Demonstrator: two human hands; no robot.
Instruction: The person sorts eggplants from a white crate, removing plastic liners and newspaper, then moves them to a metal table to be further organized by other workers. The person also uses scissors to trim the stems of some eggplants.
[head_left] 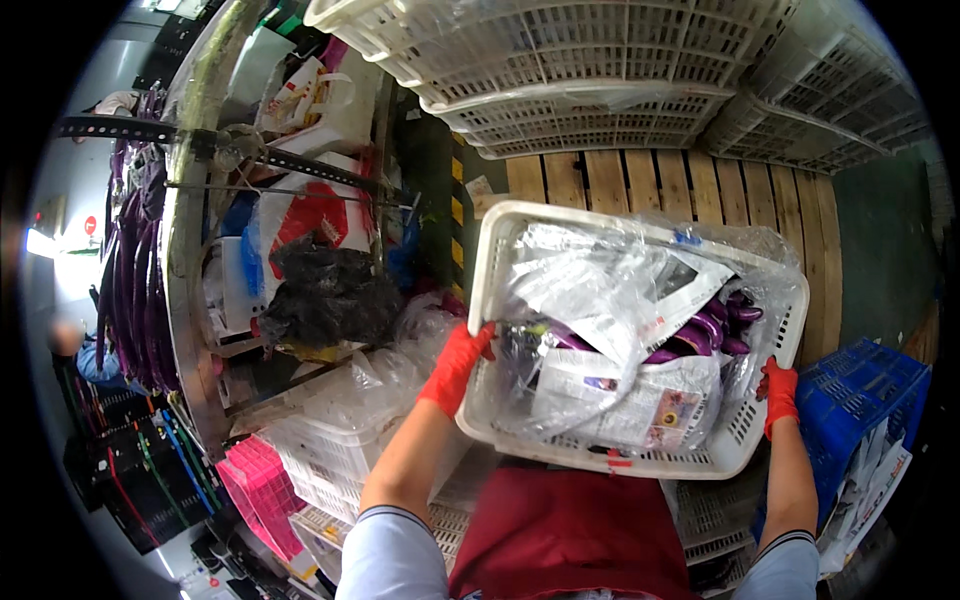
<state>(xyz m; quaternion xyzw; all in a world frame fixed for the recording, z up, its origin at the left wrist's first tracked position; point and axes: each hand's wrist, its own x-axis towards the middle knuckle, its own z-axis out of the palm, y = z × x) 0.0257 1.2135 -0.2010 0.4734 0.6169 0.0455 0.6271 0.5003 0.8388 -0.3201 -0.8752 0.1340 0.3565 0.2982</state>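
Note:
Both my hands wear red gloves and carry a white plastic crate in front of my dark red apron. My left hand grips its left side, fingers curled over the rim. At the opposite end, my right hand is closed on the crate's right wall. Inside lie purple eggplants, partly covered by newspaper sheets and clear plastic film. The crate hangs slightly tilted, its right end nearer to me.
Stacked white crates stand on a wooden pallet ahead. A blue crate holding papers sits at right. On the left are a metal-framed shelf with bags, white crates, a pink basket and more eggplants. Another person is at far left.

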